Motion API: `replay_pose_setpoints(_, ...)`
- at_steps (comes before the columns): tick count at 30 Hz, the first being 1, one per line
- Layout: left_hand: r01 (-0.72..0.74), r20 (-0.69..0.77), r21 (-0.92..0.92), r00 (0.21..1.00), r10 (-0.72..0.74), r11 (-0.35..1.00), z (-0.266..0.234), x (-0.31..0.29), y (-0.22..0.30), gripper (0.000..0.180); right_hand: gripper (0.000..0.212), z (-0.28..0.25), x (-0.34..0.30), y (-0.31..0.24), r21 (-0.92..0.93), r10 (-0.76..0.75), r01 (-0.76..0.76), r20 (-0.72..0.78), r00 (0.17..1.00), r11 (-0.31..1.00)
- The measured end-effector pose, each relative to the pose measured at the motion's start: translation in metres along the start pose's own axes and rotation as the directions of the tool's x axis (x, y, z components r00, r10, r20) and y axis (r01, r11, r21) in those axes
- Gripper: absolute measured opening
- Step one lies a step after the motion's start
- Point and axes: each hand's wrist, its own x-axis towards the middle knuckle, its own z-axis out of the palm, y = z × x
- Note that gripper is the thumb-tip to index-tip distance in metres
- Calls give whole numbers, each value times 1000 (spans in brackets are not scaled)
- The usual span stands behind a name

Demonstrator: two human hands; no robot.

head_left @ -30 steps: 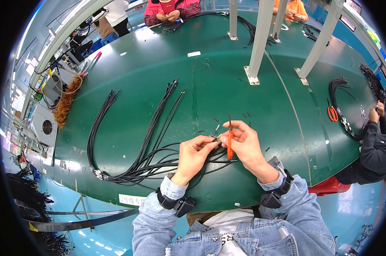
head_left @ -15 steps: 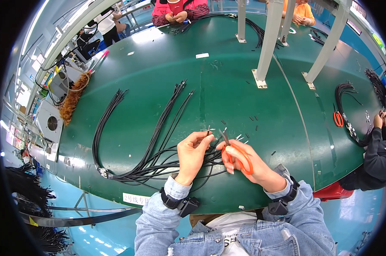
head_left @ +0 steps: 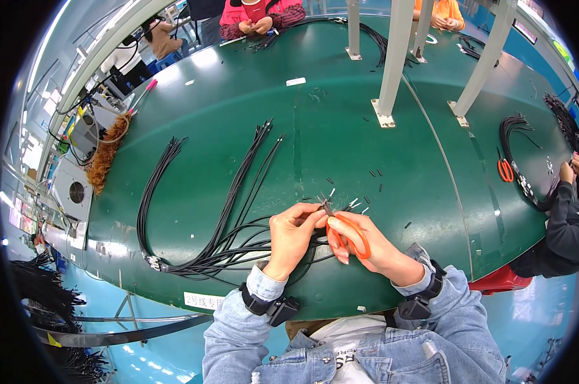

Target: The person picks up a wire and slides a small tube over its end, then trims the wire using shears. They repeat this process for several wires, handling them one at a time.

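Note:
Orange-handled scissors are in my right hand, its fingers wrapped round the handles. Their dark blades meet the tip of a black cable pinched between the thumb and fingers of my left hand. The exact spot where blade and cable touch is too small to make out. Under both hands runs a bundle of black cables, fanning out over the green table to the left. White-tipped cable ends show just beyond my right hand.
Short black tube pieces lie scattered past my hands. Grey metal posts rise from the table. At the right, a co-worker's hand is near another cable bundle and red-handled scissors. A machine with a fan stands left.
My right hand has moved slightly left, bringing the scissor blades from beside the cable tip onto it. The view has shifted a little.

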Motion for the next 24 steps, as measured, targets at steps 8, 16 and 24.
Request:
replay_pose_setpoints(8,-19,14,28,1000,19,999,-1,1,-6,10,26,1,-1,0,12,-5,5,-15,1000,1000)
replay_pose_setpoints(16,-14,20,9,1000,14,1000,0,1,-7,9,27,3,0,-1,14,-1,1,-36,999,1000)
replay_pose_setpoints(24,-15,25,37,1000,14,999,-1,1,-6,9,30,5,0,-3,-11,21,-22,-66,998,1000)
